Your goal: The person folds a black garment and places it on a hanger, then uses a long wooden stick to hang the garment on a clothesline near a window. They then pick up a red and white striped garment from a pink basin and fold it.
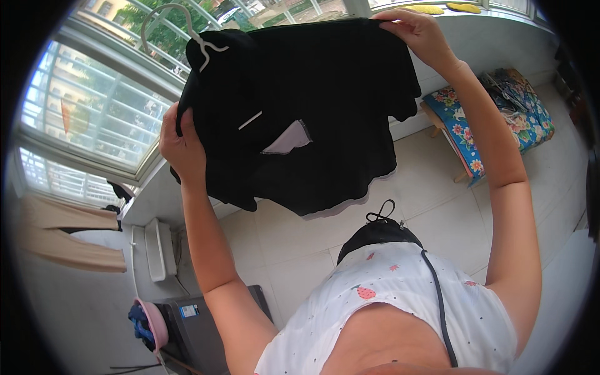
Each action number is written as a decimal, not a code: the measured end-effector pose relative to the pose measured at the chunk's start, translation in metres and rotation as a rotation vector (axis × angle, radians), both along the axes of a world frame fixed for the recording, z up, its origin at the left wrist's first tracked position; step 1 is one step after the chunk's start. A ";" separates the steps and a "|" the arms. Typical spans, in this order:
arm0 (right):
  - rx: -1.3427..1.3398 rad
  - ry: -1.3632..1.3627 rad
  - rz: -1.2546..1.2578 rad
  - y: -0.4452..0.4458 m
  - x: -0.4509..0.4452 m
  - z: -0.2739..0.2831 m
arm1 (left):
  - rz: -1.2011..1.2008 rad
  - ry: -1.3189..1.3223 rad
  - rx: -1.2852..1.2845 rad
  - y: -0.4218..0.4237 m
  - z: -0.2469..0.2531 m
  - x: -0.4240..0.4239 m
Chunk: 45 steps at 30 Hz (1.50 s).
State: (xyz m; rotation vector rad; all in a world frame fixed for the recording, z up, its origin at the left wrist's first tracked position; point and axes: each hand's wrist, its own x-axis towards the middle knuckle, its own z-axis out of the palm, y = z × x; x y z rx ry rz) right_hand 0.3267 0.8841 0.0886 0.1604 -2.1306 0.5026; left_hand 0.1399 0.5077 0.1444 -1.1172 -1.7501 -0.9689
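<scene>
A black garment (323,84) with a pale lining patch and a light hem hangs spread out before me. My left hand (183,145) grips its left edge between thumb and fingers. At its upper right corner, my right hand (417,35) pinches the cloth between thumb and fingertips, and the top edge is stretched between the hands. A white clothes hanger (199,40) shows its hook and neck at the garment's upper left; most of its arms are hidden by the cloth. A short white strip, perhaps part of the hanger, is visible mid-garment.
A barred window (98,112) stands beyond and to the left. At right is a low stool or bench with a blue floral cover (529,119), holding hangers. Beige trousers (75,234) hang at left. A pink basin (154,326) with dark clothes rests by a dark grey appliance (211,323).
</scene>
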 end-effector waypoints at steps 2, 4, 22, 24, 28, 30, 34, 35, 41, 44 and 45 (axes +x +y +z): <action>-0.045 0.054 0.057 -0.004 -0.014 -0.006 | 0.031 -0.022 -0.037 -0.011 -0.003 0.000; -0.194 0.026 0.219 -0.012 -0.030 -0.011 | 0.065 -0.069 -0.042 -0.031 -0.008 0.000; -0.752 -0.095 0.533 -0.130 -0.131 0.016 | 0.078 -0.313 0.098 -0.178 -0.008 0.015; -0.591 -0.096 0.365 -0.149 -0.148 0.019 | 0.124 -0.315 0.102 -0.209 -0.005 0.013; -0.287 0.057 0.255 -0.206 -0.171 0.046 | 0.212 -0.287 0.108 -0.248 -0.001 0.014; -0.160 0.147 0.367 -0.270 -0.167 0.071 | 0.219 -0.269 0.104 -0.270 -0.003 0.010; 0.343 -0.100 0.331 -0.389 -0.146 0.074 | 0.213 -0.257 0.111 -0.297 -0.010 0.008; 0.331 -0.152 0.342 -0.398 -0.151 0.069 | 0.215 -0.251 0.091 -0.301 -0.011 0.005; -0.080 -0.111 0.422 -0.403 -0.190 0.033 | 0.281 -0.040 -0.045 -0.341 -0.027 -0.019; -0.107 -0.151 0.345 -0.394 -0.207 0.029 | 0.477 0.023 -0.112 -0.379 -0.048 -0.030; -0.096 -0.163 0.349 -0.391 -0.211 0.030 | 0.468 -0.024 -0.065 -0.388 -0.054 -0.032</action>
